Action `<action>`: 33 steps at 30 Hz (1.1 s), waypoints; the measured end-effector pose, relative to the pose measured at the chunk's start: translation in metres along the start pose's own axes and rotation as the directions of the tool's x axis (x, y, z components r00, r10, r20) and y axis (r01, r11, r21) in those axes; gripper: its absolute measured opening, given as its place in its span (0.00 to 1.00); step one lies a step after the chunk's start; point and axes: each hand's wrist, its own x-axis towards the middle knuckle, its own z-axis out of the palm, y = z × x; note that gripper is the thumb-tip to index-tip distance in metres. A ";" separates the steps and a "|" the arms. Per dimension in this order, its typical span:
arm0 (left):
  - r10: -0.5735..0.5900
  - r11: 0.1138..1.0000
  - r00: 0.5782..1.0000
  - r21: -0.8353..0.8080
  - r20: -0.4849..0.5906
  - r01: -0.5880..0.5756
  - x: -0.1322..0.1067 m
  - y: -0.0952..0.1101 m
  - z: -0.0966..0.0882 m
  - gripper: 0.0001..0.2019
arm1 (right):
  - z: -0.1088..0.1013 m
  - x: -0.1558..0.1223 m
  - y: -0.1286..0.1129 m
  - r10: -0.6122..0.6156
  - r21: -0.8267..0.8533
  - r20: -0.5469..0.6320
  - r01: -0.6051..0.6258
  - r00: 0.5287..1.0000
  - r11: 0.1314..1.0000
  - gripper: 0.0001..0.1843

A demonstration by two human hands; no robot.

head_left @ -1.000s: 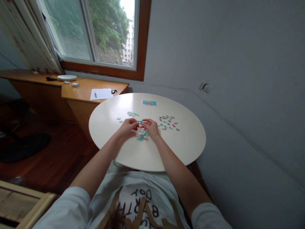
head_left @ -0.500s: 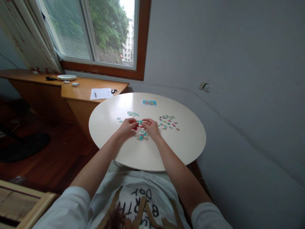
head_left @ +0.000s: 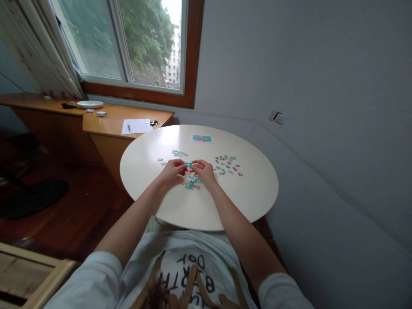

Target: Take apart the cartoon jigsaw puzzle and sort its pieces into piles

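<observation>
Puzzle piece [head_left: 189, 165], teal, sits over the table [head_left: 244, 197], pinched by left hand [head_left: 174, 171] and right hand [head_left: 204, 172]; we judge joining or checking in hand, next move calling for careful edge alignment

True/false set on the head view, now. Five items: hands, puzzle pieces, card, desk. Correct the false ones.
1. The left hand and right hand hold a teal puzzle piece between them. True; whether it is one piece or several joined is too small to tell.
2. The picture card lies at the table's near edge. False: the picture card lies toward the far edge of the white table.
3. A heap of pieces lies on the near side of the hands. True.
4. The scattered pieces beyond the right hand are all pink. False: the scattered pieces show several colours.
5. A white sheet lies on the wooden desk. True.
</observation>
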 end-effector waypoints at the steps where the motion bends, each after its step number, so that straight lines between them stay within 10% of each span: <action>1: 0.000 1.000 1.000 -0.001 0.000 0.000 0.000 0.000 0.000 0.09 | 0.000 0.000 0.000 -0.001 0.001 0.001 0.001 1.000 1.000 0.14; 33: -0.009 1.000 1.000 0.023 0.001 0.009 -0.001 0.002 -0.001 0.09 | -0.001 0.000 0.000 -0.007 0.004 0.014 0.007 1.000 1.000 0.11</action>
